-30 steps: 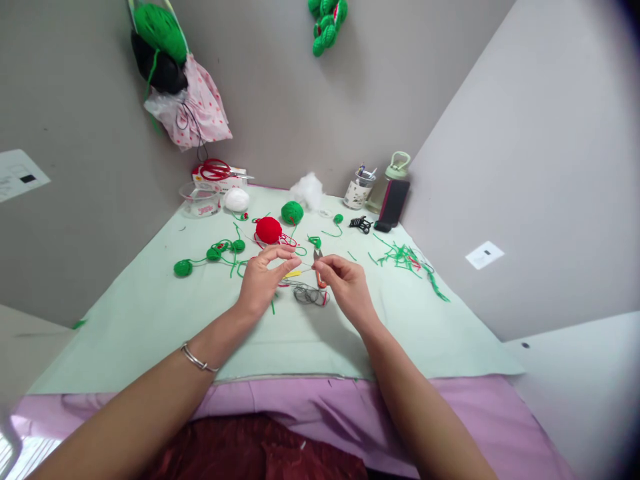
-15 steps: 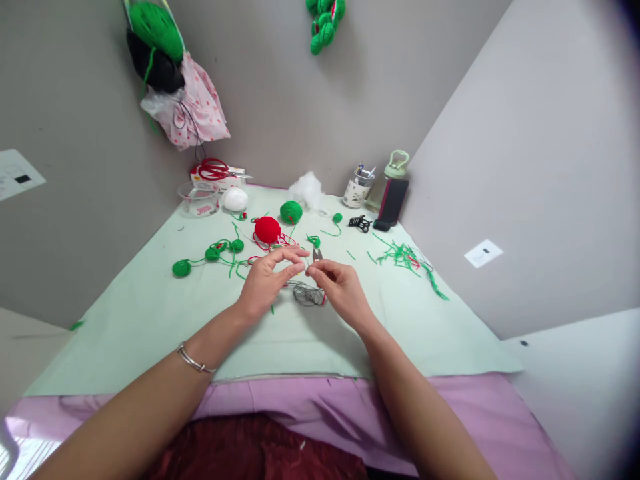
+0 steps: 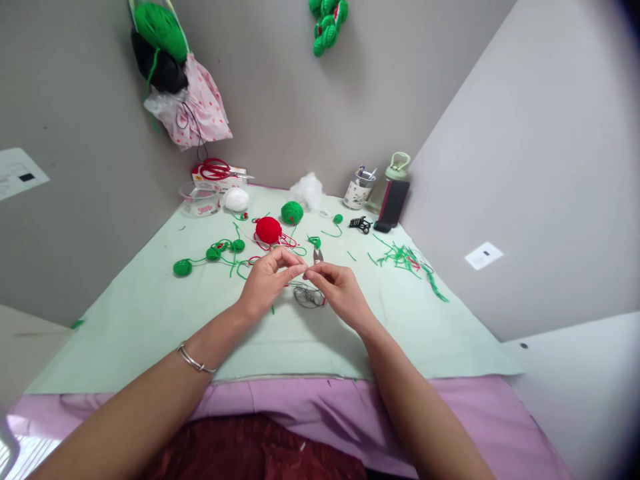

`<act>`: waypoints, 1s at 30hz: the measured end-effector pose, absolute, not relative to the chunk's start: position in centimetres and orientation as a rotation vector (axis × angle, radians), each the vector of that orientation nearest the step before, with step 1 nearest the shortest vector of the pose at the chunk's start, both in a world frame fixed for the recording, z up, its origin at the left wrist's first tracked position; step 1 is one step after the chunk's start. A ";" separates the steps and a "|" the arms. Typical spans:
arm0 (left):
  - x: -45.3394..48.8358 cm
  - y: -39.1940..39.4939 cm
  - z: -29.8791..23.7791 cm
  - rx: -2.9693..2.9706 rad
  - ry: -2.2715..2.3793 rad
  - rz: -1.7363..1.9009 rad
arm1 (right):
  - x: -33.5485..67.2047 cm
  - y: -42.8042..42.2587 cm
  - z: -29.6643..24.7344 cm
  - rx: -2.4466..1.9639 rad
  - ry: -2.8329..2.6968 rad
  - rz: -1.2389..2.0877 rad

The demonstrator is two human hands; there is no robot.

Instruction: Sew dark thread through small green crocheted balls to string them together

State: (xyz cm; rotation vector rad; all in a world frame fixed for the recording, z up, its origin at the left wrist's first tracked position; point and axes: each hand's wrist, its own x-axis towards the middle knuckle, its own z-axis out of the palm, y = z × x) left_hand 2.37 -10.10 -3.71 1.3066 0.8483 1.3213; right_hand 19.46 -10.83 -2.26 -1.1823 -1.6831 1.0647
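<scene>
My left hand (image 3: 267,283) and my right hand (image 3: 337,290) meet fingertip to fingertip over the pale green cloth (image 3: 150,313). Both are closed in a pinch on something thin that I cannot make out, perhaps a needle and thread. Just beneath them lies a tangle of dark grey thread (image 3: 307,295). Small snips (image 3: 317,255) with an orange handle lie behind my right hand. A red yarn ball (image 3: 269,230) sits a little beyond my left hand.
Green yarn balls (image 3: 292,213) and small green crocheted pieces (image 3: 183,268) lie scattered. Green yarn scraps (image 3: 405,257) lie at the right. At the back stand red scissors (image 3: 215,169), a clear bowl (image 3: 200,199), white stuffing (image 3: 309,189), a pen cup (image 3: 359,190), a bottle (image 3: 395,175) and a phone (image 3: 393,203).
My hands have drawn together until the fingertips touch. My left hand's fingers, earlier spread, have curled into a pinch. My right hand has slid slightly left.
</scene>
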 end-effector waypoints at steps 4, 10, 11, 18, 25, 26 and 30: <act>2.4 -10.0 -3.7 1.200 0.890 1.357 | 19.6 -10.8 -2.2 -1.177 -1.689 1.114; 2.2 -9.8 -3.2 1.035 0.807 1.381 | 19.8 -10.8 -2.0 -1.146 -1.705 1.151; 2.3 -9.9 -3.1 1.016 0.792 1.374 | 19.8 -10.9 -2.0 -1.135 -1.700 1.162; 1.6 -9.7 -2.0 0.853 0.727 1.360 | 20.4 -10.7 -2.0 -1.067 -1.632 1.307; -5.2 -9.6 2.7 0.836 0.694 1.639 | 21.8 -10.3 -1.6 -0.995 -1.606 1.462; -6.5 -10.0 3.4 0.851 0.698 1.689 | 21.9 -10.3 -1.5 -0.992 -1.623 1.480; -12.0 -12.1 5.1 0.943 0.690 1.831 | 22.0 -10.2 -1.0 -0.997 -1.742 1.500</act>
